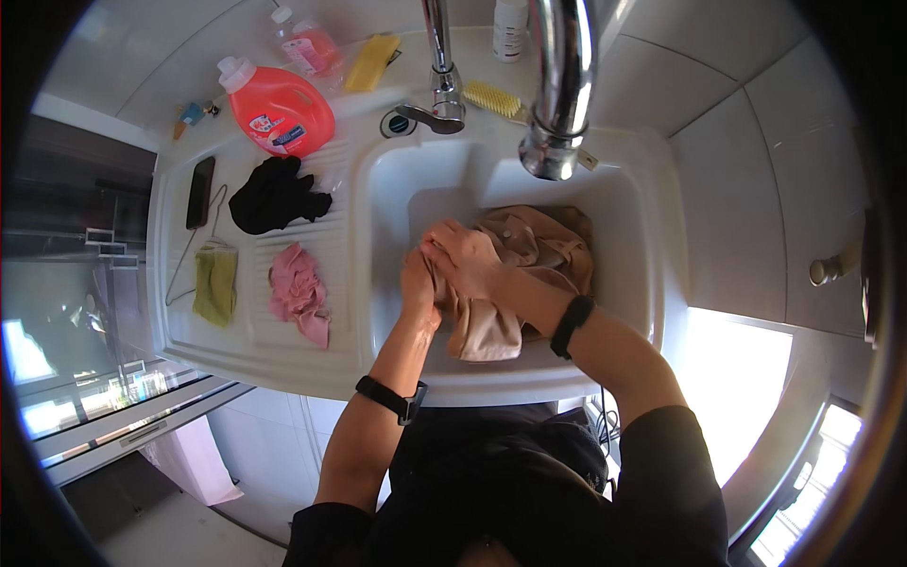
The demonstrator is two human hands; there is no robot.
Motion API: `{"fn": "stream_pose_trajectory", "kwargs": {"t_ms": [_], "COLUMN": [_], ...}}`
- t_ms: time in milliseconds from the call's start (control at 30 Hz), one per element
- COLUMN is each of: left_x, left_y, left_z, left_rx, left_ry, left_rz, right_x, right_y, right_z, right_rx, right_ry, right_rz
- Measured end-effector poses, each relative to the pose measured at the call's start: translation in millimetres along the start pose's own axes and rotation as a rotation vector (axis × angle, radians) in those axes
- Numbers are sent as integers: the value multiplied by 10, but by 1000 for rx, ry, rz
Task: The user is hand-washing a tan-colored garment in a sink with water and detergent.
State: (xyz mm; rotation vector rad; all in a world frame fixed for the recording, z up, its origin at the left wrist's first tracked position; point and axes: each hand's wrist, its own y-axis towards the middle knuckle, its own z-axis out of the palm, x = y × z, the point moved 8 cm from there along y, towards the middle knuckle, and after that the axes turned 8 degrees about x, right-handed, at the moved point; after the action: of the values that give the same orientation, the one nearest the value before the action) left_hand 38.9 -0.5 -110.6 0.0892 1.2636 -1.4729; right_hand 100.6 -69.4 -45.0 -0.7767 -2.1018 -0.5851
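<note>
A tan cloth garment (489, 329) lies bunched in the white sink basin (397, 184), with folds spread to the right and towards the near wall. My left hand (418, 280) grips a gathered part of it at the left side of the heap. My right hand (464, 255) closes on the same part from above, its fingers meeting the left ones. The cloth between the fingers is mostly hidden. A button shows on the garment's far folds. Both wrists wear black bands. The chrome faucet spout (556, 149) hangs over the basin's far right part.
On the left drainboard (244, 340) are black cloth (276, 198), pink cloth (299, 290), green cloth (215, 283), a wire hanger (186, 248), a phone (200, 191) and a red detergent jug (283, 110). A yellow-bristled brush (494, 99), yellow cloth (372, 62) and bottles line the back ledge.
</note>
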Motion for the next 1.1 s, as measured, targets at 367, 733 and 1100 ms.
{"fn": "stream_pose_trajectory", "kwargs": {"t_ms": [367,733,1100], "left_x": [-57,-159,-356], "left_y": [-170,-156,-353], "left_z": [-139,-199,-259], "left_rx": [156,211,182], "left_ry": [1677,1598,1303], "left_rz": [-1,8,203], "right_x": [-929,-1264,-1326], "right_y": [7,-114,527], "right_z": [578,1023,866], "right_rx": [676,928,245], "right_ry": [-386,-715,199], "right_rz": [313,271,746]}}
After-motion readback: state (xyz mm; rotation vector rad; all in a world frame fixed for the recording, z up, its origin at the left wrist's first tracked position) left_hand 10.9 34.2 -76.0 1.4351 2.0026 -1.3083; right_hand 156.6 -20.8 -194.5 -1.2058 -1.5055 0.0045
